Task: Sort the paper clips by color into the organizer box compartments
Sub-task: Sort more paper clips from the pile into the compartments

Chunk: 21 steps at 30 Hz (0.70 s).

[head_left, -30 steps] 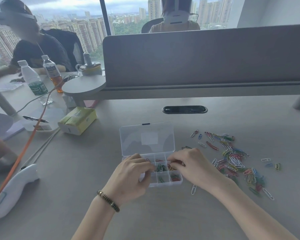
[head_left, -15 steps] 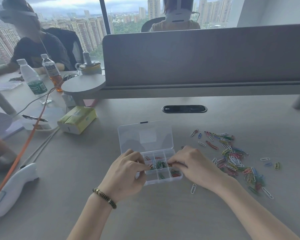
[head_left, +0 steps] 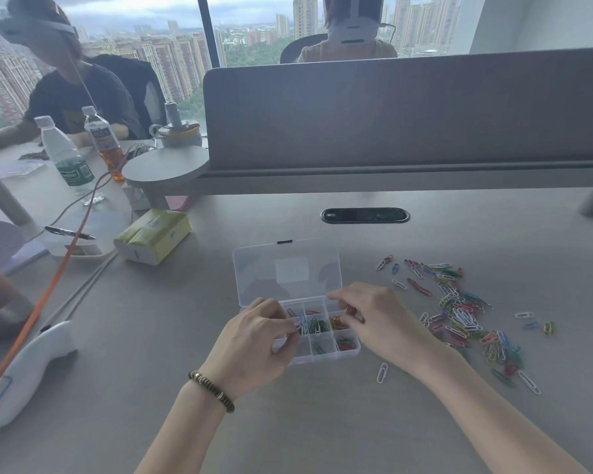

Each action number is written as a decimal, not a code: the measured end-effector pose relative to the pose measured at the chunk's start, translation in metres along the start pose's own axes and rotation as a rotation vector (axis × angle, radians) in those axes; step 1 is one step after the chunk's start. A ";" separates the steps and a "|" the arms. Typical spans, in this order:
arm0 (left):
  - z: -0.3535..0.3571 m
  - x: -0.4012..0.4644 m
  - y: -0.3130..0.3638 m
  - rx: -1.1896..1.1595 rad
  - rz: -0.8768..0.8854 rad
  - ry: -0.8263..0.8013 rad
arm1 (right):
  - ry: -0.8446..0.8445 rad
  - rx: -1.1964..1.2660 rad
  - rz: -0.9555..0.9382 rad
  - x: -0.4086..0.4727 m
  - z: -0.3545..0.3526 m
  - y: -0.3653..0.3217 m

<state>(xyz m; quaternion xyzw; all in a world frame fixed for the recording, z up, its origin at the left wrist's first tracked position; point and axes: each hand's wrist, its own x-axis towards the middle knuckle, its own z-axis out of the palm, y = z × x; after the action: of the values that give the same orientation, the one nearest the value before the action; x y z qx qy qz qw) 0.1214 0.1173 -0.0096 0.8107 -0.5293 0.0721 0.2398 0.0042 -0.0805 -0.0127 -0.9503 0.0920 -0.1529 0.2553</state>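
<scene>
A clear plastic organizer box (head_left: 351, 350) lies open on the desk, its lid (head_left: 286, 270) folded back. Its compartments hold red, green, orange and blue clips. My left hand (head_left: 254, 343) hovers over the box's left side, fingertips pinched on a blue paper clip (head_left: 303, 323). Over the right side, my right hand (head_left: 377, 318) has its fingers curled on a red paper clip (head_left: 351, 311). A loose pile of mixed-color paper clips (head_left: 466, 316) spreads to the right of the box. One white clip (head_left: 382, 372) lies alone near the box's front corner.
A tissue pack (head_left: 153, 234) sits left of the box, with a white handheld device (head_left: 24, 371) and an orange cable (head_left: 48, 289) farther left. Bottles (head_left: 69, 159) stand at the back left. A grey desk divider (head_left: 408, 111) runs across the back; people sit beyond it.
Both hands shifted slightly toward the far half of the box. The left fingertips now pinch a blue clip over the left compartments.
</scene>
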 end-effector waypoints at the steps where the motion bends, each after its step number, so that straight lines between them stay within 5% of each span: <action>1: 0.000 0.000 0.000 -0.006 -0.002 0.011 | -0.001 -0.038 -0.017 0.001 0.001 -0.002; 9: 0.004 0.000 0.000 -0.017 0.004 -0.019 | -0.056 -0.399 -0.155 -0.003 -0.002 -0.015; 21: -0.004 -0.002 0.000 -0.101 -0.019 -0.008 | 0.015 -0.147 -0.038 -0.002 -0.003 -0.007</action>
<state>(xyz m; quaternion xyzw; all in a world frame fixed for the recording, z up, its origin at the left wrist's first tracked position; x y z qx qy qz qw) 0.1211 0.1210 -0.0073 0.8028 -0.5256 0.0398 0.2789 0.0017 -0.0751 -0.0069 -0.9668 0.0867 -0.1578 0.1812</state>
